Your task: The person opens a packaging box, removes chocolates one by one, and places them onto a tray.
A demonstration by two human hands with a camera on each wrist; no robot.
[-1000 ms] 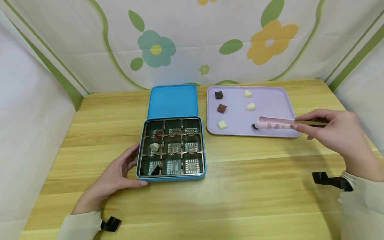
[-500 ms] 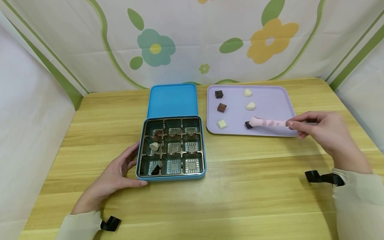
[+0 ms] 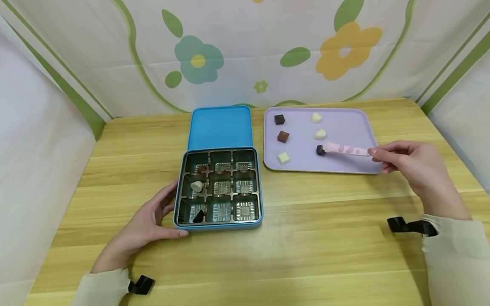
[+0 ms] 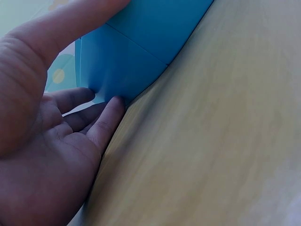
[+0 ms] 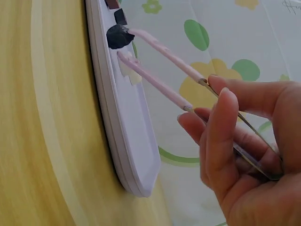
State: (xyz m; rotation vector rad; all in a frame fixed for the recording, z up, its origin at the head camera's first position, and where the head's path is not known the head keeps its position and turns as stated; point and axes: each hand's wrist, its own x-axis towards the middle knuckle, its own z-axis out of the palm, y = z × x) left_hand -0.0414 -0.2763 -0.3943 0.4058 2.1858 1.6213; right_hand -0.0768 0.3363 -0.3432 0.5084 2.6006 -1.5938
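Observation:
My right hand (image 3: 419, 172) holds a pair of tongs (image 3: 346, 149) with pink tips and metal arms. At the tips is a dark chocolate (image 3: 320, 150), over the near part of the lilac tray (image 3: 356, 127); in the right wrist view the tongs' (image 5: 162, 89) tips lie on either side of it. My left hand (image 3: 147, 225) holds the near left corner of an open blue tin (image 3: 229, 228), thumb along the front wall, fingers against the left side. Its divided insert has a brown piece (image 3: 202, 169), a white chocolate (image 3: 197, 186) and a dark piece (image 3: 198, 216) in the left column.
On the tray's left lie a dark chocolate (image 3: 279, 119), a brown chocolate (image 3: 283, 136) and a cream square (image 3: 283, 158). Two white chocolates (image 3: 316, 117) sit in its middle. The tin's lid (image 3: 220, 127) is folded back toward the flowered cloth (image 3: 245, 51) behind the table.
The tongs moved left to the dark chocolate and narrowed around it; tongs and chocolate then shifted slightly farther from me. The left hand and the tin stayed put.

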